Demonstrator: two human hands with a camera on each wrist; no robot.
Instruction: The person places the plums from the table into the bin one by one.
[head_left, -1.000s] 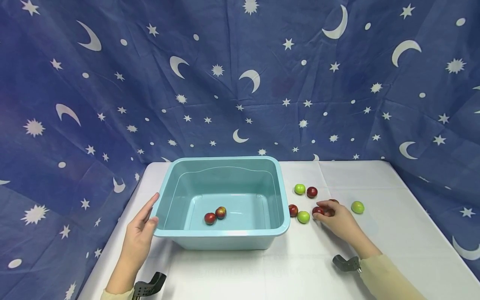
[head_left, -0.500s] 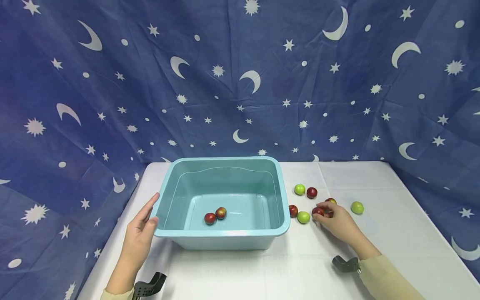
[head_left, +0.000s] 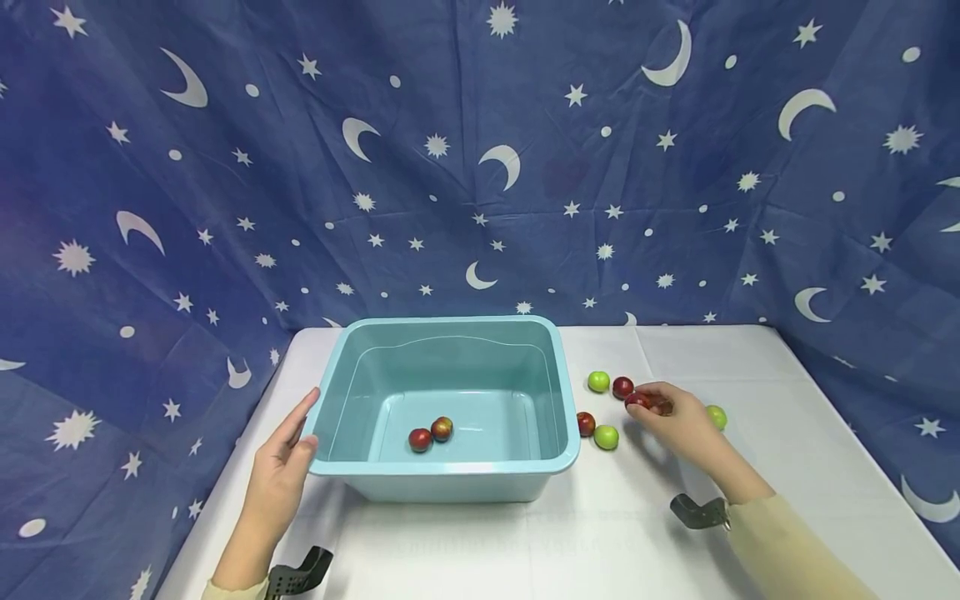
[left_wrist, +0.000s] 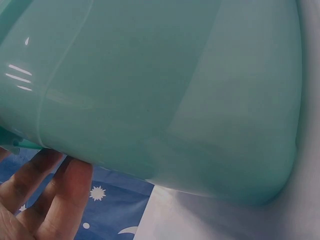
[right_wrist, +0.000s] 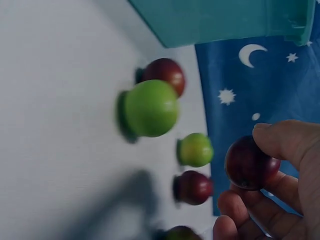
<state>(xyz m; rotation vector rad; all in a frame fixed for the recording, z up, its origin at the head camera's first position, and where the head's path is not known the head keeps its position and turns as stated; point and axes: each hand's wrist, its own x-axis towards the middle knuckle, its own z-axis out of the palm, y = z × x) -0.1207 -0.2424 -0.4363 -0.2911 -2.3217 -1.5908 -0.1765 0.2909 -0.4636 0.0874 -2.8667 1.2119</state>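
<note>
In the head view my left hand [head_left: 279, 475] rests at the left rim of a light blue plastic tub [head_left: 442, 468], fingers nearly straight. The left wrist view shows its fingertips [left_wrist: 77, 172] against the tub's outer side. My right hand [head_left: 682, 429], right of the tub, pinches a small dark red apple [head_left: 637, 401] between thumb and fingers. That apple [right_wrist: 247, 162] hangs above the table in the right wrist view, apart from the other fruit. Inside the tub lie two red apples [head_left: 420, 439], side by side on its floor.
Left of my right hand, on the white tablecloth [head_left: 480, 550], are a green apple [head_left: 598, 381] by a red one [head_left: 622, 387], and another green apple [head_left: 606, 437] by a red apple [head_left: 586, 424]. One more green apple [head_left: 717, 417] lies behind the hand. A blue star-patterned curtain [head_left: 420, 183] hangs behind.
My right hand has lifted the red apple off the table and moved slightly up and away from me. My left hand and the tub have stayed put.
</note>
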